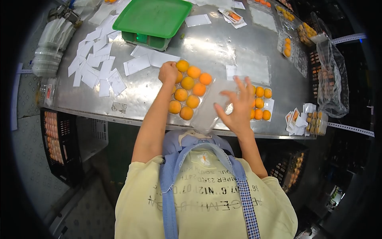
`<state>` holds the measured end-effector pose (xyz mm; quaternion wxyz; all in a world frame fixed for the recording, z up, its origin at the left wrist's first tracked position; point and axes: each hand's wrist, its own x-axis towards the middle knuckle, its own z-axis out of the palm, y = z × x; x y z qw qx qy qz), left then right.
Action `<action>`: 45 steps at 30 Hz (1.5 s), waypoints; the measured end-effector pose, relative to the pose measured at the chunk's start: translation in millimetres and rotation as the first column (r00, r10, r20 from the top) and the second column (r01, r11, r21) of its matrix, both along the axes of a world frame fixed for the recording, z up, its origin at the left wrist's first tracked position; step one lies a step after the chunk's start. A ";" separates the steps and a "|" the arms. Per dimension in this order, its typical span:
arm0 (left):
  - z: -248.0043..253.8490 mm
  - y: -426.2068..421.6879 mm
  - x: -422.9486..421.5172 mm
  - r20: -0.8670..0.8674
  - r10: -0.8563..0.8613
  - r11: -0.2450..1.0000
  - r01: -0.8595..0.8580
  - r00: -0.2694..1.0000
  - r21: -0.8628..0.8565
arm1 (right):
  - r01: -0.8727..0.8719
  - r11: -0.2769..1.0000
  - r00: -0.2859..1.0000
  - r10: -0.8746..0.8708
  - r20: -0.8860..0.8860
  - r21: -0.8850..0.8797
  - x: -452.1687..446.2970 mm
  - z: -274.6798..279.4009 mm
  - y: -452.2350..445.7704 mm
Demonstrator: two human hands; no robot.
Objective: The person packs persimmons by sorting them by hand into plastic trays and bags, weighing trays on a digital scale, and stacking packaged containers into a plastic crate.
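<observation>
An open clear plastic tray holds several round orange fruits (188,83) in rows near the table's front edge. My left hand (168,73) is closed at the tray's upper left corner; what its fingers grip there is too small to make out. The tray's clear lid (207,109) lies folded out on the right side. Over the lid's right edge, my right hand (238,105) is spread, slightly blurred, with nothing in it. Behind that hand sits a second tray of smaller-looking orange fruits (259,103), partly hidden by the fingers.
A green-topped scale (153,18) stands at the back. White cards (95,59) lie scattered on the left of the metal table (147,93). Stacked clear containers (49,49) stand at the far left. Packed fruit boxes (316,122) and cards are at the right; crates (59,139) stand below.
</observation>
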<state>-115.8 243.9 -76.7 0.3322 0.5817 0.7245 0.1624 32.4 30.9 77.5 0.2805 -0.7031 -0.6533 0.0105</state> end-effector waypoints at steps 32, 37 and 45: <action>18.0 -135.0 -129.6 0.641 0.411 0.811 0.061 0.648 -0.581 | -0.234 0.871 0.969 0.243 -0.035 -0.433 105.0 -123.7 242.2; 13.2 -163.5 -136.7 0.607 0.397 0.746 0.144 0.688 -0.651 | -0.269 0.929 0.910 0.332 0.249 -0.255 74.4 -139.1 249.2; 45.5 -141.1 -145.3 0.197 -0.143 0.770 0.234 0.970 -0.593 | -0.194 0.981 0.974 0.195 -0.114 0.014 74.5 -126.6 173.6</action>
